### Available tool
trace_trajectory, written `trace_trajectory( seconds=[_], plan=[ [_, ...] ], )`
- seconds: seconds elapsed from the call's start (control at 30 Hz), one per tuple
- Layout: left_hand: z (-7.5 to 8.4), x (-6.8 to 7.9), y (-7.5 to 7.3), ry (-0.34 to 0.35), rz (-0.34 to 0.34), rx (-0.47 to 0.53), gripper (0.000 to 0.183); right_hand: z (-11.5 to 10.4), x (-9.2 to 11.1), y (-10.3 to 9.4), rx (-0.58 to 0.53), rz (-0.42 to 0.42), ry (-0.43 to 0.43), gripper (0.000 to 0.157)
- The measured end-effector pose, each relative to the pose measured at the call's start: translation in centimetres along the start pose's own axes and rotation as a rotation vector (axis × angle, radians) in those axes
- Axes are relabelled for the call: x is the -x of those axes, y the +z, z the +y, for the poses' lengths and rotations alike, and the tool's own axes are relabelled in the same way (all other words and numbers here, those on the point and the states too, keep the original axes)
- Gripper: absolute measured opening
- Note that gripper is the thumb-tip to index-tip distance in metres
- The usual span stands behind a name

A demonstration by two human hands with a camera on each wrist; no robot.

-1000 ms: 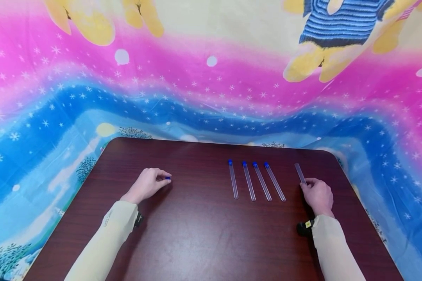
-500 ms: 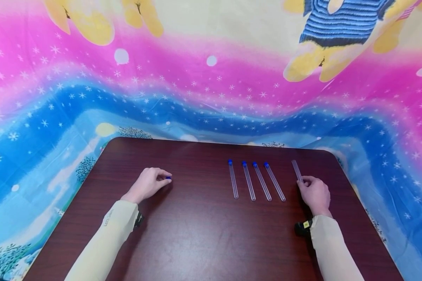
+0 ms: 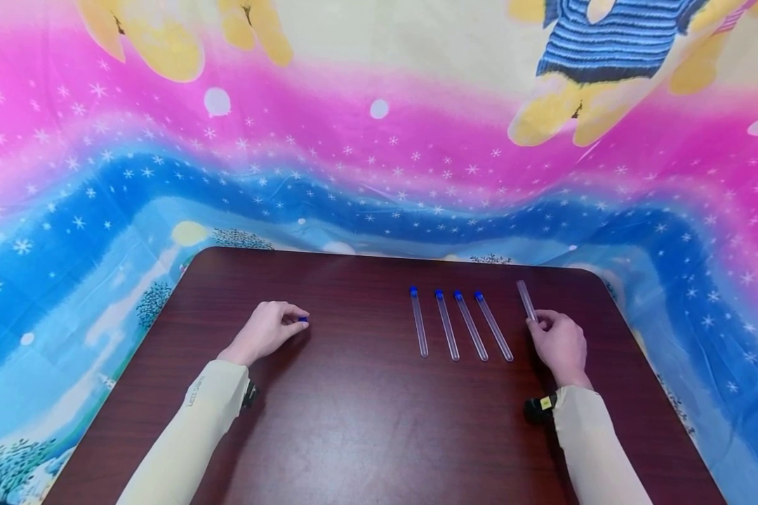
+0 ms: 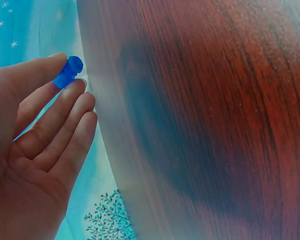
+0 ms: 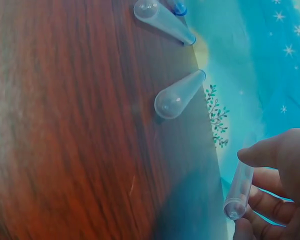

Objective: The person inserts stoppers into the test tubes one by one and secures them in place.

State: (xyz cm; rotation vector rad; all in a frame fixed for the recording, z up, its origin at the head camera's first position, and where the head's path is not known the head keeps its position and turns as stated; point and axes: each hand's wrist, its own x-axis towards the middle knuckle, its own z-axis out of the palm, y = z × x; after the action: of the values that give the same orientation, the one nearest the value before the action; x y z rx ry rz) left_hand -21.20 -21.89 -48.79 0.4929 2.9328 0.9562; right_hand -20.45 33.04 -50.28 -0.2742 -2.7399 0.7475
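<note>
At the left of the head view, my left hand (image 3: 267,330) pinches a small blue test tube cap (image 4: 69,71) between thumb and fingertips, above the table. The other fingers are loosely bent below it in the left wrist view. On the right side, my right hand (image 3: 559,344) grips a clear test tube (image 3: 526,300) near its lower part. No blue cap shows on the tube's upper end, which points away from me. The tube (image 5: 238,192) also shows between thumb and fingers in the right wrist view. Left of this hand lie several clear test tubes (image 3: 495,330) with blue caps.
The capped tubes lie side by side on a dark red-brown wooden table (image 3: 341,407), caps toward its far edge. A printed cloth (image 3: 354,161) in pink and blue hangs behind and around the table.
My right hand has moved a little left and away from me with the test tube, toward the capped tubes. My left hand stays in place with the cap.
</note>
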Motion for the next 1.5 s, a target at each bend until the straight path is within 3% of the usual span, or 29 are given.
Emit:
trace_trajectory(
  seconds=[0.8, 1.5],
  plan=[
    [0.2, -0.1, 0.1, -0.007, 0.005, 0.02, 0.024, -2.4, 0.5, -0.1, -0.063, -0.033, 0.006, 0.032],
    [0.8, -0.5, 0.5, -0.024, 0.026, 0.083, 0.026, -4.1, 1.3, 0.5, -0.122, -0.003, -0.074, 0.029]
  ],
)
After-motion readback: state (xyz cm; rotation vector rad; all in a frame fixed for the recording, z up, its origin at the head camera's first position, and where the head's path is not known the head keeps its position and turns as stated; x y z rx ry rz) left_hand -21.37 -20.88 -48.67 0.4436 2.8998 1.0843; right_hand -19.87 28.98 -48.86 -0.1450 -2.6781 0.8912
